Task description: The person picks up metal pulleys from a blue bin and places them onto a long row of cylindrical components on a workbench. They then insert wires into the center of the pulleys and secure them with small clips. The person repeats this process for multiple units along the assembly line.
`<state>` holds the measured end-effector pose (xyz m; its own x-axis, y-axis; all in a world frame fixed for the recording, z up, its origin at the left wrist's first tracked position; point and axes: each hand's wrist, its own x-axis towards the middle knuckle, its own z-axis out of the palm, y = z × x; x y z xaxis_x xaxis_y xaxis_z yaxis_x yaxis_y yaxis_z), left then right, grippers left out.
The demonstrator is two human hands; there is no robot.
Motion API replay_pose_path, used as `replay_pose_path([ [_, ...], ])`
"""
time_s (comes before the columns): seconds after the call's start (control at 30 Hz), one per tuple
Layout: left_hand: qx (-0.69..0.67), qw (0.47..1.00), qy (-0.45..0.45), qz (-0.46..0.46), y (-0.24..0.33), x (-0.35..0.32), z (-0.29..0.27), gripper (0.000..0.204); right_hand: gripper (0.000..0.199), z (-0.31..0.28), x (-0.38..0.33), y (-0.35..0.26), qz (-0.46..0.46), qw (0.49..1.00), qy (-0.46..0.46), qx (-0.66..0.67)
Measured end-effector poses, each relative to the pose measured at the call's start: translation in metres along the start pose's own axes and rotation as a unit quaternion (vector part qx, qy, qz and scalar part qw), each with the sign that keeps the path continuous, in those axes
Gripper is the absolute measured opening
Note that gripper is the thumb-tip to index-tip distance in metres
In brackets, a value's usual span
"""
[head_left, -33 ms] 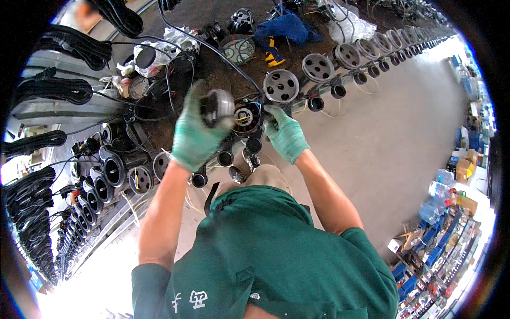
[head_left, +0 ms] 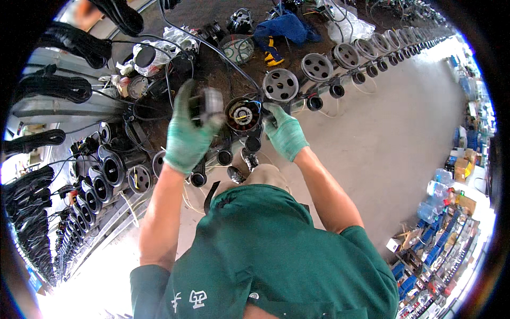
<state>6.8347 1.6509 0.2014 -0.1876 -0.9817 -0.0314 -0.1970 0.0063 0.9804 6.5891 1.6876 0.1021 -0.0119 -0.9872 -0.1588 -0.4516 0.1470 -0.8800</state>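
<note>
Both my hands wear light green gloves. My left hand [head_left: 187,141] grips a round grey metal motor cover [head_left: 213,105], smeared by motion and held to the left of an open motor housing [head_left: 243,116]. Inside that housing I see copper-coloured windings, a pale ring in the middle and blue and yellow wires. A short black pipe outlet [head_left: 253,144] sticks out on its near side. My right hand [head_left: 288,137] is closed against the housing's right side, fingertips at the rim. Just beyond it stands a grey motor with a holed round top [head_left: 280,85].
A long row of similar holed motors [head_left: 317,67] curves away to the far right; more black housings [head_left: 112,171] line the left. Bundled black cables [head_left: 58,87] hang at the left. A blue cloth [head_left: 287,29] and a white plastic bag [head_left: 350,29] lie behind. Shelving [head_left: 430,250] stands right.
My left hand has moved a little left with the motor cover, away from the open housing, so more of the housing shows. My right hand stays about where it was.
</note>
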Motion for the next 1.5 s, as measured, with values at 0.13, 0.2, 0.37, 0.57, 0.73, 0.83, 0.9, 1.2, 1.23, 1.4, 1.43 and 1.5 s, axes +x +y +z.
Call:
replay_pose_path([
  [0.13, -0.346, 0.938, 0.028, -0.012, 0.003, -0.042, -0.021, 0.096, 0.048, -0.009, 0.015, -0.032, -0.106, 0.963, 0.034, -0.245],
  [0.2, -0.3, 0.953, 0.03, -0.03, -0.001, -0.059, -0.027, 0.099, 0.053, -0.015, 0.022, -0.057, -0.087, 0.941, -0.063, -0.322],
  [0.37, -0.249, 0.968, 0.014, -0.028, -0.027, -0.084, -0.023, 0.107, 0.054, -0.017, 0.053, -0.086, -0.127, 0.849, -0.198, -0.474],
  [0.57, -0.339, 0.94, 0.018, -0.027, -0.028, -0.093, -0.012, 0.093, 0.024, -0.018, 0.085, -0.085, -0.229, 0.831, -0.25, -0.442],
  [0.73, -0.281, 0.957, 0.067, -0.038, -0.033, -0.08, 0.001, 0.073, 0.02, -0.026, 0.098, -0.113, -0.141, 0.872, -0.316, -0.345],
  [0.83, -0.244, 0.964, 0.108, -0.018, -0.04, -0.065, 0.015, 0.079, 0.02, -0.033, 0.11, -0.115, -0.126, 0.853, -0.392, -0.32],
  [0.9, -0.254, 0.956, 0.137, -0.047, -0.032, -0.056, 0.029, 0.08, 0.02, -0.034, 0.125, -0.104, -0.24, 0.798, -0.415, -0.365],
  [1.2, -0.387, 0.86, 0.301, -0.145, -0.039, -0.063, 0.087, 0.075, 0.024, -0.013, 0.158, -0.094, -0.486, 0.628, -0.483, -0.369],
  [1.23, -0.404, 0.851, 0.301, -0.149, -0.037, -0.066, 0.09, 0.074, 0.031, -0.012, 0.162, -0.09, -0.512, 0.614, -0.486, -0.354],
  [1.4, -0.289, 0.89, 0.311, -0.168, -0.04, -0.084, 0.107, 0.063, 0.041, -0.008, 0.173, -0.1, -0.559, 0.525, -0.552, -0.328],
  [1.43, -0.322, 0.876, 0.31, -0.181, -0.031, -0.085, 0.109, 0.061, 0.039, -0.007, 0.173, -0.103, -0.561, 0.508, -0.563, -0.333],
  [1.5, -0.302, 0.888, 0.305, -0.164, -0.031, -0.084, 0.114, 0.059, 0.036, -0.002, 0.172, -0.106, -0.552, 0.482, -0.583, -0.35],
])
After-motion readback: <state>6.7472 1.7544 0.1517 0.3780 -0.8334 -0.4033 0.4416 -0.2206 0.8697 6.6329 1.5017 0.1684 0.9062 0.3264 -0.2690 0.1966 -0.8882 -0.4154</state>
